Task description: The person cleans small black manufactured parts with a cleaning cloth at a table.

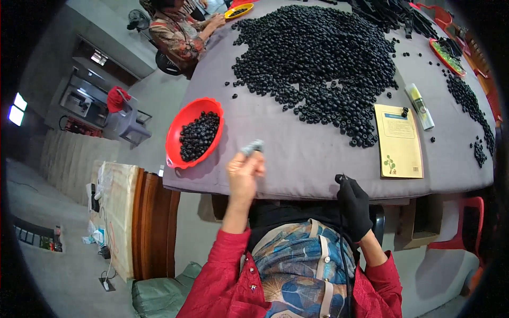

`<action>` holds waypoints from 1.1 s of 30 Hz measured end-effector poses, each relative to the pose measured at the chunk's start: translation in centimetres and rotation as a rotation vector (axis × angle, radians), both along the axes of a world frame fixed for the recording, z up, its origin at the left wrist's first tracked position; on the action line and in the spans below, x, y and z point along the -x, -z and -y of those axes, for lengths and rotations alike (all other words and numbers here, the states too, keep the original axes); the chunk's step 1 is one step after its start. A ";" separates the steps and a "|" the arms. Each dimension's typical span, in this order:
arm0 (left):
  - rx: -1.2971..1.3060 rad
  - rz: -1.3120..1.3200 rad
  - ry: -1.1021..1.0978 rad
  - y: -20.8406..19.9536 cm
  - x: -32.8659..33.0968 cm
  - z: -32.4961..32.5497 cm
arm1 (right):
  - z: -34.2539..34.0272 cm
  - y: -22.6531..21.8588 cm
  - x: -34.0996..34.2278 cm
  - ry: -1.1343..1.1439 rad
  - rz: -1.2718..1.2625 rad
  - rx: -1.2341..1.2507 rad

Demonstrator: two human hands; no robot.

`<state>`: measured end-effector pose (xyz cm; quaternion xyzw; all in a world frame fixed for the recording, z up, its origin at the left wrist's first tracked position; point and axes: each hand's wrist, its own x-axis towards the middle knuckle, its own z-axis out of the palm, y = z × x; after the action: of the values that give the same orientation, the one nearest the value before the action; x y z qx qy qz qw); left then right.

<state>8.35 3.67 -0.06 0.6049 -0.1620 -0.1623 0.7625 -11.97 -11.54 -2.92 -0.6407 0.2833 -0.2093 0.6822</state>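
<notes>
My left hand (244, 172) is bare and closed, held over the table's near edge. From its fingertips sticks a short grey-white piece (253, 147); whether it is a held thing or a wrapping on a finger, I cannot tell. My right hand (353, 204), in a black glove, pinches a small round black piece (339, 178) at the table edge. A black cord (345, 265) hangs below that hand along my apron. Left of my left hand stands a red bowl (172, 140) partly filled with small round black pieces. A large heap of similar pieces (318, 58) spreads over the table beyond.
A yellow booklet (400, 148) and a pale tube (420, 106) lie to the right. More black pieces (469, 106) trail along the right side near a red-rimmed tray (448, 58). At the far left another person (180, 37) sits by a yellow bowl (238, 11). A wooden cabinet (154, 222) stands left.
</notes>
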 end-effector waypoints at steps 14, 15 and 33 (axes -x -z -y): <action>-0.615 0.711 -0.302 0.1 -9.6 -2.6 | -0.9 0.5 -1.0 0.035 -0.010 -0.135; -0.590 0.750 -0.198 0.4 -7.4 -0.5 | -0.9 0.4 -0.9 0.076 0.042 -0.151; -0.687 0.830 0.279 4.9 6.2 18.5 | 0.1 -1.0 0.4 0.147 0.072 -0.163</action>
<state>2.18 -14.83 -4.93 0.8049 -0.4650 -0.0536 0.3648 -12.32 -11.68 -1.96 -0.5524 0.3210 -0.2580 0.7247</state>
